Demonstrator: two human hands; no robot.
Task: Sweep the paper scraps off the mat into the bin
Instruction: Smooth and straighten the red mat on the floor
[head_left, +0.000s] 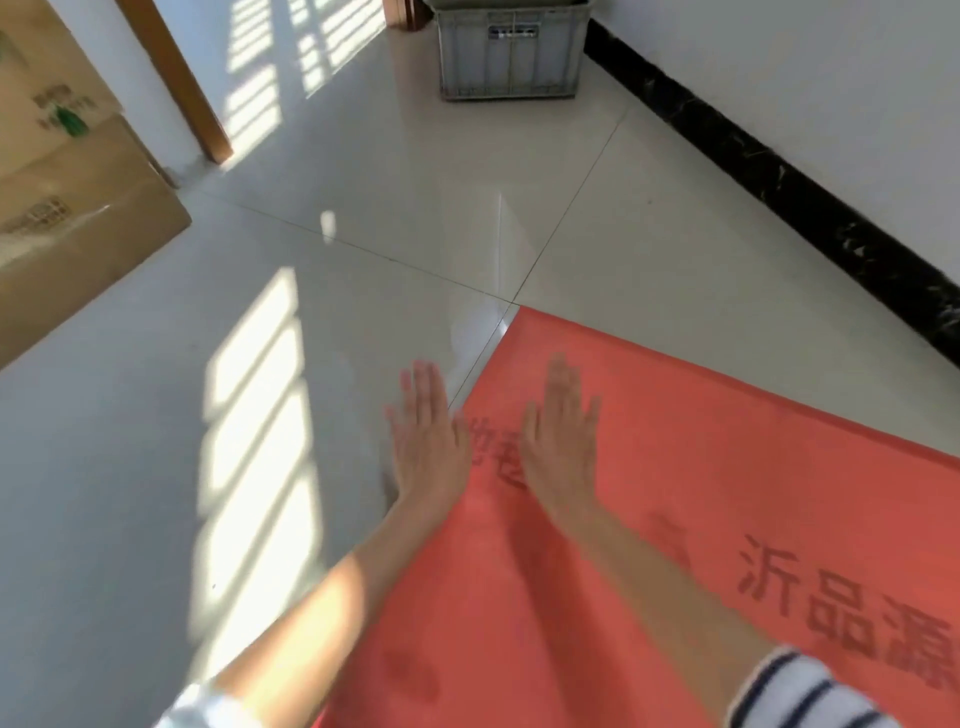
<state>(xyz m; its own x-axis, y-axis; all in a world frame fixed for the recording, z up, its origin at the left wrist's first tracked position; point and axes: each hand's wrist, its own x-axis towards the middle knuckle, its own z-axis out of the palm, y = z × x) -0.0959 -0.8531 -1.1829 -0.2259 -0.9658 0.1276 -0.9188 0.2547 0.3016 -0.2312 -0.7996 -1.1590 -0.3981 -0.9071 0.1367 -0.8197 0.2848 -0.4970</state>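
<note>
A red mat (701, 493) with dark printed characters covers the lower right of the tiled floor. My left hand (428, 434) is stretched out flat with fingers apart, over the mat's left edge and the bare tile. My right hand (563, 434) is also flat and open, above the mat near its far corner. Neither hand holds anything. A grey plastic crate (511, 52) stands far ahead against the wall. I see no paper scraps on the visible part of the mat.
Brown cardboard boxes (67, 208) are stacked at the left. A wooden door frame (182, 88) rises behind them. A black skirting board (779, 171) runs along the white wall on the right. Sunlight stripes fall on the glossy tiles (254, 415).
</note>
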